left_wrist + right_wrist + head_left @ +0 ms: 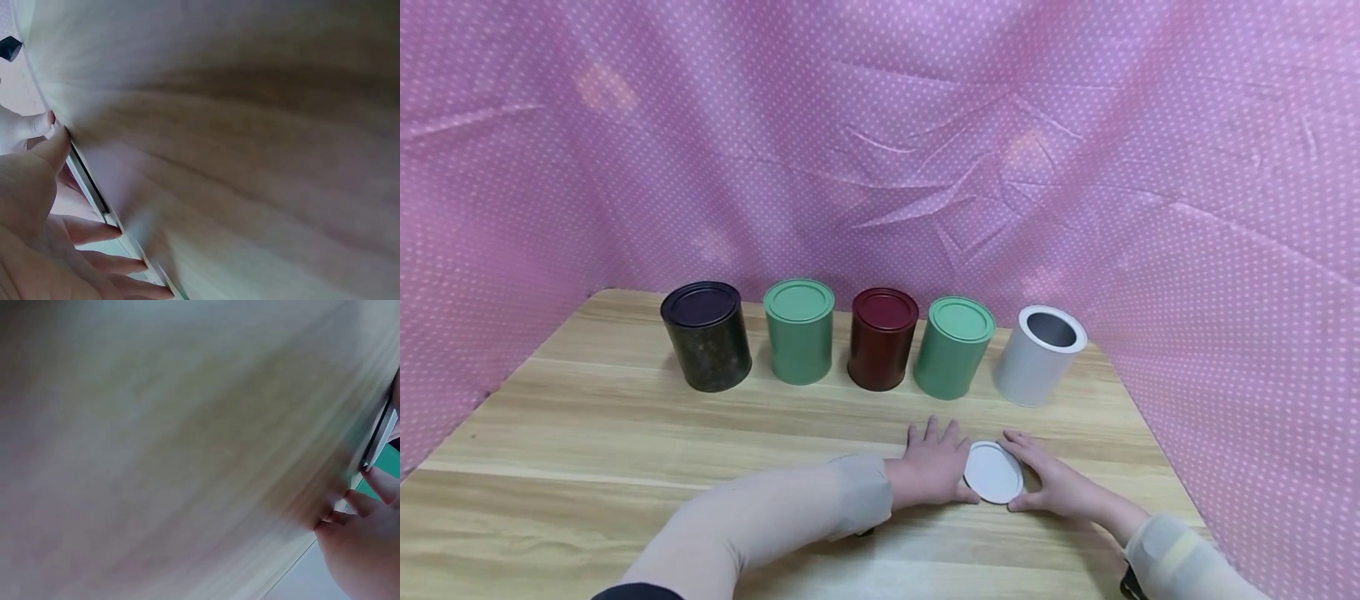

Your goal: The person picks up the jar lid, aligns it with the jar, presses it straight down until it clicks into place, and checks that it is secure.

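A round white lid (pixel 993 472) lies flat on the wooden table between the two hands. My left hand (pixel 934 468) is spread on the table, its thumb and index finger at the lid's left edge. In the left wrist view its fingers (pixel 112 262) reach out straight along the tabletop. On the lid's other side, my right hand (pixel 1051 482) frames the rim, thumb at the near right and fingers at the far right. The right wrist view shows its fingertips (pixel 357 501) on the table beside the lid's thin edge (pixel 379 439).
Along the back stand a black can (pixel 711 346), a green can (pixel 801 342), a dark red can (pixel 882 350), another green can (pixel 952 358) and, at the right, a white can (pixel 1033 367) with an open top. Pink dotted cloth (pixel 880 150) surrounds the table (pixel 587 467).
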Action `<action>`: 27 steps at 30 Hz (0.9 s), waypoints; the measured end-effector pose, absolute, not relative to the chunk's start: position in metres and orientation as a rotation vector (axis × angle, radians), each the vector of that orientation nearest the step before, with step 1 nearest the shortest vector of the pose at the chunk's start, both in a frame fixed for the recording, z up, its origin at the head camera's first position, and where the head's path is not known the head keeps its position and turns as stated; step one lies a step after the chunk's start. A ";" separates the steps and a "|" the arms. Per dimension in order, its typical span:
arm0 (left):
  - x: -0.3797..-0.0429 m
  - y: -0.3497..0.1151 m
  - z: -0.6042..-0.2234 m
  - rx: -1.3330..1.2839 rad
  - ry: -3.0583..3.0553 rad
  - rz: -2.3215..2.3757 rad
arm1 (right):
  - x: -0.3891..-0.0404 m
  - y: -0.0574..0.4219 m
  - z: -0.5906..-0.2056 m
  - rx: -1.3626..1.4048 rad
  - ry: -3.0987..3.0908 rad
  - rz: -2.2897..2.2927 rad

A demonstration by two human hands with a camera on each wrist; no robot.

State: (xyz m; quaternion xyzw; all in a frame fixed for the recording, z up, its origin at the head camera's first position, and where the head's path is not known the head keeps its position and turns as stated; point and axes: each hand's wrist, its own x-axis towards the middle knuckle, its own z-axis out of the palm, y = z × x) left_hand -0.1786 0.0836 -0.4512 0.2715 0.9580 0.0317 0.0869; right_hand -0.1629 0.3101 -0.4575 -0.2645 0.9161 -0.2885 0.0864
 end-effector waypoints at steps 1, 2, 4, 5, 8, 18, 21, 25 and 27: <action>-0.179 0.084 -0.451 0.811 2.859 0.081 | -0.163 0.310 -0.458 -0.786 2.733 -0.859; -0.179 0.085 -0.451 0.814 2.864 0.064 | -0.162 0.310 -0.458 -0.785 2.737 -0.858; -0.179 0.086 -0.451 0.816 2.874 0.041 | -0.162 0.310 -0.459 -0.782 2.745 -0.856; -0.180 0.087 -0.450 0.819 2.883 0.032 | -0.162 0.310 -0.459 -0.776 2.746 -0.853; -0.181 0.087 -0.450 0.831 2.912 0.006 | -0.162 0.309 -0.458 -0.773 2.746 -0.854; -0.187 0.088 -0.448 0.861 2.927 0.005 | -0.165 0.306 -0.451 -0.834 2.792 -0.800; -0.188 0.088 -0.447 0.857 2.919 0.006 | -0.165 0.306 -0.449 -0.847 2.796 -0.794; -0.189 0.088 -0.445 0.866 2.899 0.022 | -0.165 0.308 -0.449 -0.844 2.788 -0.790; -0.190 0.088 -0.445 0.881 2.890 0.054 | -0.165 0.309 -0.447 -0.840 2.779 -0.796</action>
